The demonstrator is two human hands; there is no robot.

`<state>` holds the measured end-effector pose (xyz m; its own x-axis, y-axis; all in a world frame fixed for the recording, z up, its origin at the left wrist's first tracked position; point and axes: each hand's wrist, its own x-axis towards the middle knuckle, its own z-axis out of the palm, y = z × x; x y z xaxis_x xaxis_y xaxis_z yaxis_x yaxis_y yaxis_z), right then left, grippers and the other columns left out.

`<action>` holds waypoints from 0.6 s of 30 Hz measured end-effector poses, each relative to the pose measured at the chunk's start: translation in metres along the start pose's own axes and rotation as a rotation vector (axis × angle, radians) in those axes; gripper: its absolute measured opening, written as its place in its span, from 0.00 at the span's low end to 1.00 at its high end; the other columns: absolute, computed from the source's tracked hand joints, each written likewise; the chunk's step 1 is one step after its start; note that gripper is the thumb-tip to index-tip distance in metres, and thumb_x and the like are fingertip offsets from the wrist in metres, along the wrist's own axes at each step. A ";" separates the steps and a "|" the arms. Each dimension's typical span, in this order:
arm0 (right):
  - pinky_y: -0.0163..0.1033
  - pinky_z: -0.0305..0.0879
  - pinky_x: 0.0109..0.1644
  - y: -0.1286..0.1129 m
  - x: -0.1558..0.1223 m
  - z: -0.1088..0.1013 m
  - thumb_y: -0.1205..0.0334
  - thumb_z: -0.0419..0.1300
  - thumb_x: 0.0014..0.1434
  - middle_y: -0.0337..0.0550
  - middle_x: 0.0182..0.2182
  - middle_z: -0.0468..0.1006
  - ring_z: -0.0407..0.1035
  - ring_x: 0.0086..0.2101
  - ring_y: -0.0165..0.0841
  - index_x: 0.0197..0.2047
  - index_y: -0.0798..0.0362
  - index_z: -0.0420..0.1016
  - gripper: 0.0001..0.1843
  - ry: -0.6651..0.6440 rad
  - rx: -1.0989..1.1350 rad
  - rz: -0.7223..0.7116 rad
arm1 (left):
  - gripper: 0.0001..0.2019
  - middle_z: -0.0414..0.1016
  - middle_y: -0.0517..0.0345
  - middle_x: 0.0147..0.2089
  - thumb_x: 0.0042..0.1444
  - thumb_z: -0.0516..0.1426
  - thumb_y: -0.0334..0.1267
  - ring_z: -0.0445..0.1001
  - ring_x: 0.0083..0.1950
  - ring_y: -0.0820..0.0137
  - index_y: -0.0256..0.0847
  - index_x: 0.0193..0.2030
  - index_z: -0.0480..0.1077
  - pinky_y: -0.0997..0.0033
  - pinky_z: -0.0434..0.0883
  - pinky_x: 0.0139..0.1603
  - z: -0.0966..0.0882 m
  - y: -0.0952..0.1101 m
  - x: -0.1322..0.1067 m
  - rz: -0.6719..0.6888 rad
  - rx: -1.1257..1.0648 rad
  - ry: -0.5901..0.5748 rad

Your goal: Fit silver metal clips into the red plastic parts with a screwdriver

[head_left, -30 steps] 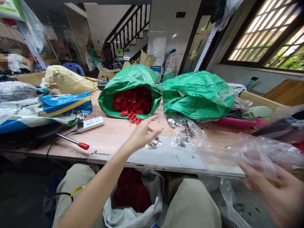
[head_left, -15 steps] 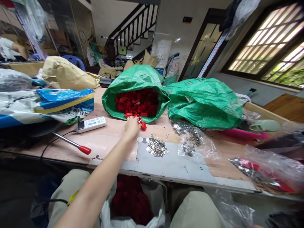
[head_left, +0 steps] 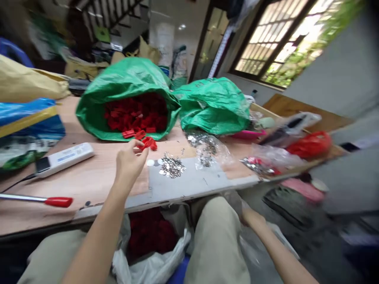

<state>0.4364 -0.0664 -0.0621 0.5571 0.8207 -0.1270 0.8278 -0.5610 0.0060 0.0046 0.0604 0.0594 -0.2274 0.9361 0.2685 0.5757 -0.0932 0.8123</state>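
Note:
My left hand is over the bench, thumb and fingers curled together at a small red plastic piece, which they appear to pinch. More red pieces fill the open green woven sack just beyond, and a few have spilled at its mouth. To the right of that hand lies a pile of small shiny metal parts on a grey sheet. Low at the right, beside my knee, my right hand is at a clear plastic bag; its fingers are hidden.
A second green sack stands to the right, with a clear bag of metal parts before it. At left are a white handheld device and a red-tipped lever. A white sack of red pieces sits between my knees.
The view has swung right. My left hand has drawn back slightly from the sack's mouth. My right hand has come into view beside my knee.

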 end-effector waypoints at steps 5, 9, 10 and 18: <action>0.50 0.70 0.42 0.040 -0.005 -0.048 0.67 0.58 0.53 0.71 0.39 0.80 0.77 0.41 0.52 0.39 0.61 0.81 0.13 -0.007 -0.045 0.173 | 0.05 0.80 0.62 0.31 0.52 0.60 0.40 0.81 0.37 0.64 0.46 0.35 0.72 0.70 0.73 0.38 0.008 -0.002 -0.040 0.004 -0.064 -0.130; 0.41 0.69 0.42 0.051 -0.037 -0.107 0.62 0.51 0.60 0.53 0.36 0.80 0.76 0.37 0.41 0.54 0.56 0.75 0.21 0.034 0.044 0.090 | 0.05 0.79 0.63 0.30 0.51 0.61 0.40 0.81 0.36 0.65 0.47 0.36 0.73 0.71 0.73 0.35 0.006 0.002 -0.047 -0.008 -0.070 -0.130; 0.38 0.69 0.37 0.050 -0.049 -0.118 0.60 0.51 0.61 0.46 0.31 0.79 0.74 0.31 0.36 0.54 0.54 0.75 0.21 -0.006 0.126 0.037 | 0.06 0.79 0.63 0.31 0.51 0.61 0.41 0.81 0.35 0.65 0.47 0.37 0.73 0.72 0.73 0.34 0.005 0.005 -0.047 -0.005 -0.088 -0.120; 0.34 0.58 0.22 0.042 -0.092 -0.123 0.50 0.65 0.47 0.36 0.20 0.69 0.58 0.18 0.27 0.39 0.58 0.81 0.21 -0.351 0.743 -0.157 | 0.08 0.80 0.63 0.38 0.54 0.61 0.44 0.81 0.39 0.66 0.47 0.40 0.74 0.73 0.74 0.34 -0.005 0.022 -0.049 0.073 -0.180 -0.089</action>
<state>0.4274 -0.1521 0.0715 0.2844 0.8828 -0.3739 0.5663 -0.4694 -0.6775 0.0246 0.0110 0.0668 -0.1157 0.9500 0.2900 0.4366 -0.2136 0.8739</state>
